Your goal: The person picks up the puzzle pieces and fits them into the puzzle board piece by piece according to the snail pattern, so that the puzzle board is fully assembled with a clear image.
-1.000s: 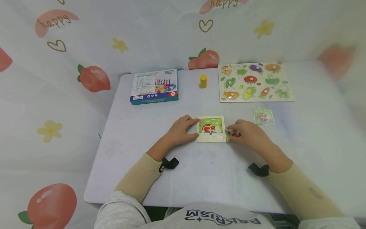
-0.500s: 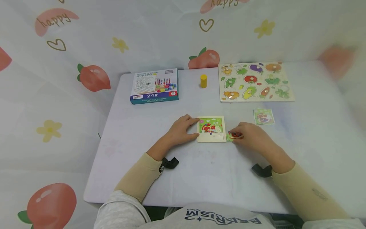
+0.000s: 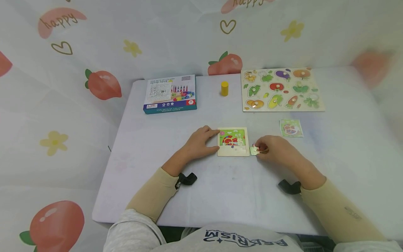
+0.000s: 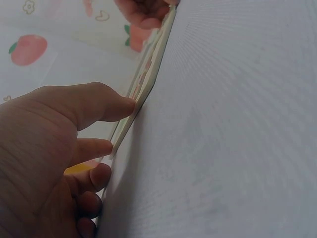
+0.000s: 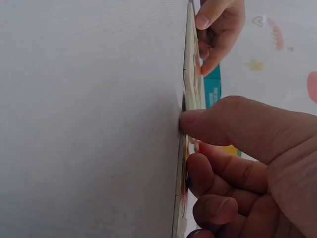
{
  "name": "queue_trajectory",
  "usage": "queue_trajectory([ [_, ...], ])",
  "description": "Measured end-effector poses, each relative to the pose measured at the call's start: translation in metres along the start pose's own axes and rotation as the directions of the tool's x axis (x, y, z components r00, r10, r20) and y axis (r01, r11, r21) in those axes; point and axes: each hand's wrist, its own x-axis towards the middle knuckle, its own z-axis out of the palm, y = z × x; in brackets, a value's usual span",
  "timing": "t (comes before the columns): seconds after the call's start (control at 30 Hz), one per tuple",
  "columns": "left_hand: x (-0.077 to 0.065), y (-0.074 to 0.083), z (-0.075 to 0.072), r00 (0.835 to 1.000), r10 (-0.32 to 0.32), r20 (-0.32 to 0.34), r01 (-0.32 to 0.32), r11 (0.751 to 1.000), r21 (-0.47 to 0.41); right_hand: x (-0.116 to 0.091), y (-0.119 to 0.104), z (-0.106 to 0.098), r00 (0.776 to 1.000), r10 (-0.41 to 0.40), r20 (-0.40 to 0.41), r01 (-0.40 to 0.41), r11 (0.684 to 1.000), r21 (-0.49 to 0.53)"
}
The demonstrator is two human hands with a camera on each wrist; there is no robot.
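A square wooden jigsaw tray (image 3: 233, 152) lies flat in front of me in the head view. Green and red picture pieces (image 3: 232, 138) fill its upper part, and bare wood shows along the lower part. My left hand (image 3: 199, 140) touches the tray's left edge with thumb and index finger spread apart. Just beyond the right edge, my right hand (image 3: 277, 148) pinches a puzzle piece (image 3: 254, 150), pale and partly covered by the fingers. In the right wrist view, thumb and index finger meet at that spot, and flat pieces (image 5: 181, 198) lie under the other curled fingers.
A small square picture card (image 3: 291, 128) lies right of the tray. Farther back are a vegetable knob puzzle board (image 3: 265, 101), a yellow cylinder (image 3: 224, 89) and a teal-edged toy box (image 3: 170, 94). A printed cloth (image 3: 176, 38) hangs behind the table.
My right hand has shifted slightly right and toward me. The piece showing at its fingertips looked green and red before and is mostly pale now. The left hand and tray stay put.
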Motion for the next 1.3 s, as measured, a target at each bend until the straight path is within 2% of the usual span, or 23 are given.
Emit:
queue_trajectory([
  [0.13,0.000,0.000,0.000,1.000,-0.002,0.002,0.001,1.000,0.002,-0.001,0.000,-0.001,0.999,0.034,0.012,-0.035,0.999,0.024],
  [0.3,0.000,-0.001,0.000,1.000,-0.006,0.010,0.006,1.000,0.000,-0.003,-0.001,-0.005,1.000,0.030,0.001,-0.030,0.999,0.031],
  [0.67,0.000,0.000,-0.001,1.000,-0.009,0.014,0.009,1.000,-0.004,-0.016,-0.013,-0.027,0.996,-0.010,-0.087,0.010,1.000,0.006],
  [0.97,0.000,0.001,0.000,1.000,-0.009,0.012,0.009,1.000,-0.006,-0.026,-0.027,-0.048,0.992,0.023,-0.124,-0.023,1.000,0.001],
  [1.17,0.000,0.001,0.000,1.000,-0.015,0.019,0.015,1.000,-0.006,-0.028,-0.033,-0.058,0.982,-0.038,-0.185,0.037,0.999,-0.008],
  [1.3,0.000,0.001,-0.001,1.000,-0.012,0.014,0.012,1.000,-0.007,-0.025,-0.042,-0.064,0.978,-0.051,-0.203,0.050,0.999,-0.011],
])
